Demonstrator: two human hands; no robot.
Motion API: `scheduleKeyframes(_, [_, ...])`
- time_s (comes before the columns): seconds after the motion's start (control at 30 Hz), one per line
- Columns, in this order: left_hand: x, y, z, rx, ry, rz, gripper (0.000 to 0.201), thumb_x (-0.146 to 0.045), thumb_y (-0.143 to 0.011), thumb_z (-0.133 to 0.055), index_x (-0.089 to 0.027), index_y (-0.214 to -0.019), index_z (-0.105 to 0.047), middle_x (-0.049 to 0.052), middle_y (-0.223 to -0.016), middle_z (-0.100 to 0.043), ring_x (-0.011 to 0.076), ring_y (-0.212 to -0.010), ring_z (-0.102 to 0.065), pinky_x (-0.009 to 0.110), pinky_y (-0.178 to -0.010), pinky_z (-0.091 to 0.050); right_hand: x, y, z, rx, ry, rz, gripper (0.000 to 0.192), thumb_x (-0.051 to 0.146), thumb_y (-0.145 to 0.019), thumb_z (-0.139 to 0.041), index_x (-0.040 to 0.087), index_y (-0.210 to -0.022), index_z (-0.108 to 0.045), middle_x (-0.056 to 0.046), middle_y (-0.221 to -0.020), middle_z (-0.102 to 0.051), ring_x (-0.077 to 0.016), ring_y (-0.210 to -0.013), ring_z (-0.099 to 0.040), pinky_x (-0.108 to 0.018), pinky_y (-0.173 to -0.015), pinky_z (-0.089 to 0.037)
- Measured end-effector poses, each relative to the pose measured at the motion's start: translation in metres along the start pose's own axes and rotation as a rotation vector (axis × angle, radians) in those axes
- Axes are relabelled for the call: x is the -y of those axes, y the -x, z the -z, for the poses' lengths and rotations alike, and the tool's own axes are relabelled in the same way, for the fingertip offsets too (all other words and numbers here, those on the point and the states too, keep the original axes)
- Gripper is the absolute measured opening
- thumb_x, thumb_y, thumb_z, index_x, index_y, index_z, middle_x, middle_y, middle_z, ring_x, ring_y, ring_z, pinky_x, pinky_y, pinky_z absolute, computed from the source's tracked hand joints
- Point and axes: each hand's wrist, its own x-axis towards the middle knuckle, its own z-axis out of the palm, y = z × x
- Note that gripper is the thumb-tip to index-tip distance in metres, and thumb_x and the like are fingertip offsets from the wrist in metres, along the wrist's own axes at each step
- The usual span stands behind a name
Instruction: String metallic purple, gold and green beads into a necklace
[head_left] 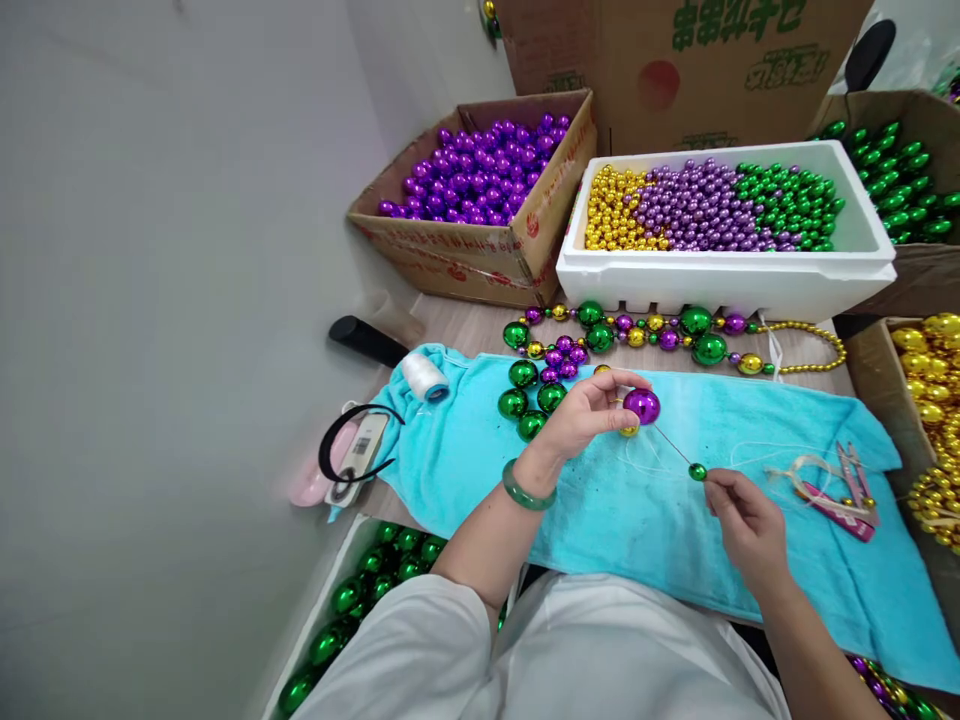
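My left hand (600, 405) pinches a large shiny purple bead (643, 405) above a light blue towel (480, 480). A gold bead (628, 428) shows just under its fingers. From the purple bead a thin, straight needle or thread (673, 447) runs down to a small green bead (697, 471). My right hand (746, 520) has thumb and forefinger closed at that green bead. Loose white thread (645, 465) lies on the towel between the hands. Left of my left hand rest several large green beads (513, 403) and a cluster of smaller purple beads (562, 358).
Behind the towel lies a strung bead necklace (709, 348). A white foam box (720, 262) of sorted beads and a carton (450, 250) of purple beads stand beyond. Thread snips (855, 475) and a pink cutter (840, 512) lie right; a thread spool (425, 378) lies left.
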Motion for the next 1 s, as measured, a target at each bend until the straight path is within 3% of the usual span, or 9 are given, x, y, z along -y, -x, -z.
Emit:
scheduleKeyframes(0.13, [-0.002, -0.001, -0.004, 0.059, 0.043, 0.015, 0.041, -0.029, -0.063, -0.084, -0.018, -0.101, -0.07, 0.007, -0.1, -0.066, 0.015, -0.086, -0.059, 0.026, -0.077, -0.047, 0.0, -0.004, -0.001, 0.011, -0.119, -0.031, 0.014, 0.032, -0.087, -0.059, 0.019, -0.086, -0.064, 0.001, -0.062, -0.054, -0.0105, -0.054, -0.049, -0.022, -0.049, -0.04])
scheduleKeyframes(0.27, [0.0, -0.003, -0.01, 0.032, 0.075, 0.006, 0.042, -0.027, -0.063, -0.084, -0.018, -0.101, -0.07, 0.008, -0.103, -0.066, 0.0159, -0.09, -0.059, 0.026, -0.078, -0.047, 0.004, -0.006, -0.007, 0.016, -0.212, -0.033, 0.013, 0.03, -0.087, -0.059, 0.019, -0.084, -0.064, 0.002, -0.059, -0.052, -0.0094, -0.051, -0.046, -0.021, -0.046, -0.038])
scheduleKeyframes(0.57, [-0.001, -0.002, -0.007, 0.017, -0.002, -0.033, 0.041, -0.022, -0.063, -0.084, -0.019, -0.101, -0.07, 0.007, -0.104, -0.065, 0.0149, -0.092, -0.059, 0.025, -0.082, -0.047, -0.004, -0.007, -0.005, -0.03, -0.141, -0.046, 0.012, 0.03, -0.085, -0.062, 0.018, -0.084, -0.065, 0.002, -0.061, -0.053, -0.0092, -0.054, -0.048, -0.021, -0.049, -0.039])
scheduleKeyframes(0.77, [0.009, 0.0, -0.012, 0.052, 0.09, 0.085, 0.047, -0.034, -0.064, -0.083, -0.017, -0.106, -0.067, 0.009, -0.104, -0.066, 0.0166, -0.089, -0.061, 0.028, -0.079, -0.048, 0.007, -0.008, -0.008, 0.042, -0.255, -0.075, 0.014, 0.031, -0.086, -0.061, 0.018, -0.083, -0.064, 0.002, -0.057, -0.051, -0.0084, -0.051, -0.045, -0.021, -0.046, -0.037])
scheduleKeyframes(0.87, [0.012, 0.001, -0.017, 0.149, -0.129, 0.103, 0.046, -0.035, -0.068, -0.08, -0.017, -0.109, -0.067, 0.01, -0.11, -0.064, 0.0183, -0.098, -0.06, 0.029, -0.085, -0.047, 0.016, -0.01, -0.012, 0.035, -0.275, -0.089, 0.015, 0.032, -0.086, -0.061, 0.017, -0.082, -0.064, 0.002, -0.057, -0.05, -0.0083, -0.05, -0.045, -0.02, -0.046, -0.036])
scheduleKeyframes(0.93, [0.006, -0.004, -0.015, 0.282, -0.403, 0.086, 0.048, -0.038, -0.073, -0.075, -0.019, -0.116, -0.065, 0.01, -0.113, -0.062, 0.0187, -0.1, -0.059, 0.029, -0.085, -0.048, 0.019, -0.012, -0.013, 0.025, -0.294, -0.096, 0.016, 0.032, -0.087, -0.061, 0.017, -0.082, -0.063, 0.002, -0.057, -0.051, -0.0085, -0.051, -0.045, -0.02, -0.046, -0.037])
scheduleKeyframes(1.0, [-0.006, -0.02, -0.005, 0.312, -0.745, -0.003, 0.045, -0.038, -0.08, -0.068, -0.02, -0.121, -0.062, 0.01, -0.115, -0.062, 0.0194, -0.102, -0.059, 0.032, -0.088, -0.047, 0.018, -0.014, -0.012, 0.002, -0.312, -0.098, 0.015, 0.032, -0.087, -0.061, 0.017, -0.084, -0.062, 0.002, -0.057, -0.051, -0.0084, -0.051, -0.045, -0.02, -0.046, -0.037])
